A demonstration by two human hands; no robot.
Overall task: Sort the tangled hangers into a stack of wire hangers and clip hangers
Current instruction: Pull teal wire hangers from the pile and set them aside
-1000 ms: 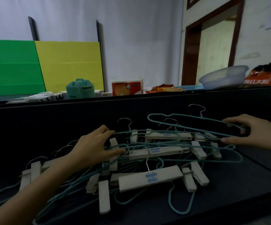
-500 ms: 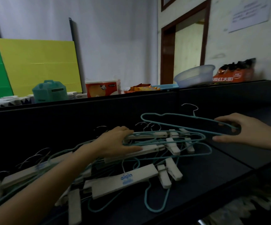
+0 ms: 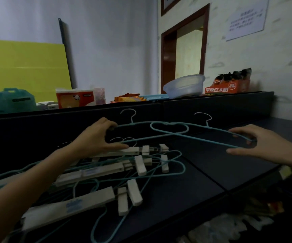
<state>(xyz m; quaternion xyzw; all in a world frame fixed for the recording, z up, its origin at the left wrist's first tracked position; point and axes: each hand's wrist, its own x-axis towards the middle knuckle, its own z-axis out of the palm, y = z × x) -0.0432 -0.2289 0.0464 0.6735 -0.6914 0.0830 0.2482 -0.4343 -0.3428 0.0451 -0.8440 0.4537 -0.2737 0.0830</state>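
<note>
**A:** What's new over the dark table (image 3: 211, 165)?

**B:** Two teal wire hangers (image 3: 170, 122) now ride above the tangle (image 3: 106, 170), far side. A second ago, only one.

**A:** Hands?

**B:** Left hand (image 3: 96, 139) curls round one end, and right hand (image 3: 267, 144) grips the other's. Sorting is barely begun.

**A:** Writing?

**B:** Orange box (image 3: 227, 87), far right: "草原红大阳". The near clip hanger (image 3: 71, 206) label is blurred.

The blue print on the nearest clip hanger (image 3: 82, 201) is smeared past reading. Left of it, the tangle of hangers (image 3: 103, 170) runs under the left forearm (image 3: 19, 193) and off the edge. Above it, the outer ends of the raised wire hangers (image 3: 169, 123) are covered by the fingers of the left hand (image 3: 96, 137) and right hand (image 3: 264, 144). Far up and right, the wall notice (image 3: 245, 18) is too small to read. Down and right, below the counter (image 3: 203, 172), pale shapes (image 3: 229, 223) blur.
</note>
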